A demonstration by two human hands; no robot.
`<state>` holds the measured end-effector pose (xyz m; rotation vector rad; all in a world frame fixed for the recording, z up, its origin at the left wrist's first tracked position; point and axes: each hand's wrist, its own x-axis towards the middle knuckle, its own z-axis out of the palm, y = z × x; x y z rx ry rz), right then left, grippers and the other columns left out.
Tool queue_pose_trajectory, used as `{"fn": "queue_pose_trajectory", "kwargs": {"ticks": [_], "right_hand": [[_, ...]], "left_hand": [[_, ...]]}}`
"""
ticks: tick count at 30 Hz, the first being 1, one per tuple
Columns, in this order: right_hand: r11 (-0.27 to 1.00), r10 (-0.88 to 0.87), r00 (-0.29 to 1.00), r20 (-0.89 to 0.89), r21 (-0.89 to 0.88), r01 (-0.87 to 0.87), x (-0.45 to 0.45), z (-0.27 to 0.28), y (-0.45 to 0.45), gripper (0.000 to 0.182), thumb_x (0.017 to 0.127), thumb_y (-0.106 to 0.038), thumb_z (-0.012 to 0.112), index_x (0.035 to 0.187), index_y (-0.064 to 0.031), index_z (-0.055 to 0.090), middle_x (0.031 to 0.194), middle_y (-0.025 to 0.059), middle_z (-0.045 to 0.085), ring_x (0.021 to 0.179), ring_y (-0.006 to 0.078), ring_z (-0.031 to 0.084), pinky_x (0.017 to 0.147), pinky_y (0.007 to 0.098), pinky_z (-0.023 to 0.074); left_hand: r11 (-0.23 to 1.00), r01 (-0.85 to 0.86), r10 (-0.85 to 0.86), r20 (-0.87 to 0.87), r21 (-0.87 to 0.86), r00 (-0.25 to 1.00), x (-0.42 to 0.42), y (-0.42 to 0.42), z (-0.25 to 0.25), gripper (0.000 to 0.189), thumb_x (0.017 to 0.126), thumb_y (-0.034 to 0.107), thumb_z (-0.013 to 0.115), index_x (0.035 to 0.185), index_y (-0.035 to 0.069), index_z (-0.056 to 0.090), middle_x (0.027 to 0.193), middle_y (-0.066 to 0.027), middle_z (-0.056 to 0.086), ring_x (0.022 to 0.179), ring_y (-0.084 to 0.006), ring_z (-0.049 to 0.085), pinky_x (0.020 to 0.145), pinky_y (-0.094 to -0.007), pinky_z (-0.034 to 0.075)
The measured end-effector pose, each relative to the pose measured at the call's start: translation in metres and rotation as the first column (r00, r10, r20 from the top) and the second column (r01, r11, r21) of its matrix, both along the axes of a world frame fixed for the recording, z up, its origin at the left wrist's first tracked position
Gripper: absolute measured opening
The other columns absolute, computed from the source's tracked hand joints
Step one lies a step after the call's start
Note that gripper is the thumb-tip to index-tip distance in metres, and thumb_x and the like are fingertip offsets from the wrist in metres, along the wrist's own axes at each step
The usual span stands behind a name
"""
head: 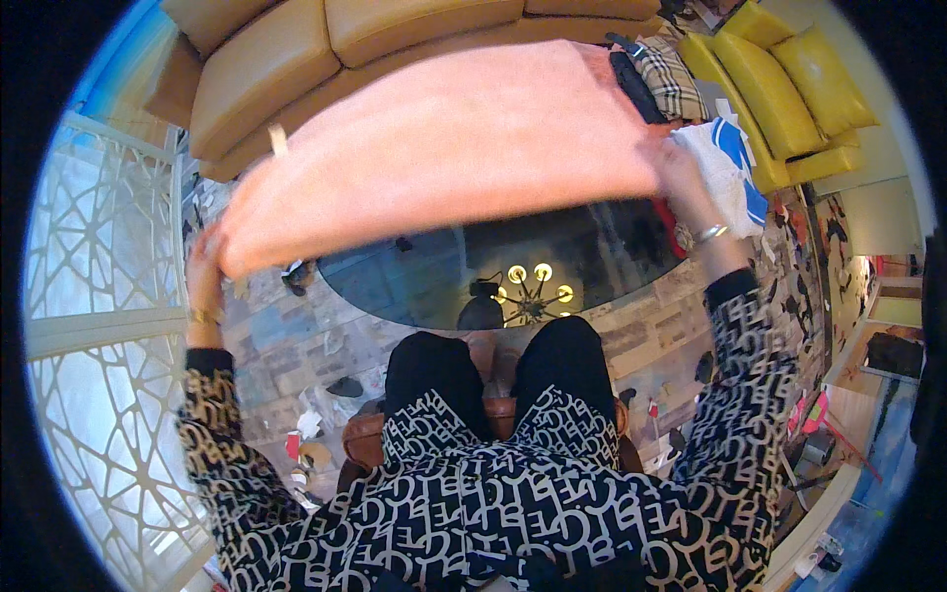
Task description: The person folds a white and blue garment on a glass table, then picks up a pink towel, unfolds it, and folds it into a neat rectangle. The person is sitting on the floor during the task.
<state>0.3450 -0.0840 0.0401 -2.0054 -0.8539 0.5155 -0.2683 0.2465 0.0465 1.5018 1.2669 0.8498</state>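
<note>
A large pink-orange cloth (pixel 459 140) is stretched wide over the far part of a dark glossy oval table (pixel 444 259). My left hand (pixel 206 259) grips its near left corner, and my right hand (pixel 675 166) grips its right end. The cloth's near edge is blurred, and a small pale tag (pixel 278 139) sticks out on its left side. Just beyond my right hand lies a white and blue cloth (pixel 721 174). Checked fabric (pixel 669 78) and a dark folded item (pixel 638 87) rest farther back. Part of a red item (pixel 669 229) shows below my right hand.
A tan leather sofa (pixel 259 81) stands beyond the table, with a yellow sofa (pixel 769 96) at the far right. A white lattice screen (pixel 111 237) is at the left. Scattered items lie on the patterned floor (pixel 281 348). The table reflects a lit chandelier.
</note>
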Motion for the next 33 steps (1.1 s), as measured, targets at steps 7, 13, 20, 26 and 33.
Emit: {"fn": "queue_pose_trajectory", "kwargs": {"ticks": [7,13,20,26,33], "right_hand": [[0.994,0.005,0.972,-0.233,0.108,0.021,-0.082,-0.124,-0.077,0.014,0.083,-0.011,0.061,0.094,-0.0025,0.065,0.073,-0.0048,0.057,0.063,0.0046,0.047,0.054,0.0195,0.0396],[1.0,-0.008,0.961,-0.278,-0.006,0.007,-0.073,-0.123,-0.112,0.014,0.084,-0.012,0.06,0.094,-0.0025,0.064,0.074,-0.0065,0.057,0.062,0.0004,0.045,0.053,0.015,0.0362],[0.873,0.236,0.951,0.201,-0.475,-0.116,-0.079,-0.074,-0.08,0.023,0.081,-0.02,0.061,0.1,-0.0068,0.062,0.092,0.0074,0.06,0.08,0.0164,0.055,0.07,0.0282,0.0447],[0.9,0.436,0.568,0.698,-0.348,-0.263,-0.12,-0.045,-0.014,0.045,0.081,-0.035,0.057,0.119,-0.0117,0.052,0.128,0.0163,0.045,0.118,0.0339,0.039,0.094,0.0424,0.0345],[0.831,0.49,0.564,0.665,-0.551,-0.074,-0.112,-0.084,-0.013,0.045,0.086,-0.041,0.048,0.121,-0.0132,0.052,0.133,0.0157,0.039,0.129,0.0309,0.025,0.099,0.0509,0.0219]], "left_hand": [[0.98,-0.043,0.017,-0.131,-0.194,0.991,-0.081,-0.119,-0.118,0.04,0.082,0.017,0.062,0.119,0.004,0.052,0.086,-0.0009,0.06,0.068,-0.0069,0.052,0.057,-0.0182,0.04],[0.946,0.107,-0.14,-0.089,-0.306,0.986,-0.075,-0.159,-0.092,0.042,0.079,0.005,0.06,0.12,0.006,0.051,0.079,0.0035,0.056,0.065,-0.0046,0.049,0.057,-0.0181,0.038],[0.921,0.307,-0.389,-0.593,-0.24,0.704,-0.085,-0.136,-0.108,0.053,0.07,-0.001,0.062,0.121,0.003,0.047,0.111,-0.0124,0.054,0.092,-0.0214,0.055,0.079,-0.0296,0.044],[0.643,0.689,-0.216,-0.784,0.334,0.582,0.088,-0.137,-0.079,0.052,0.078,0.02,0.06,0.126,0.007,0.044,0.134,-0.0171,0.036,0.124,-0.0344,0.033,0.101,-0.0428,0.027],[0.553,0.81,-0.159,-0.929,0.196,0.334,0.092,-0.106,-0.107,0.058,0.087,0.039,0.049,0.137,0.014,0.032,0.145,-0.0113,0.022,0.135,-0.0296,0.017,0.105,-0.052,0.015]]}}
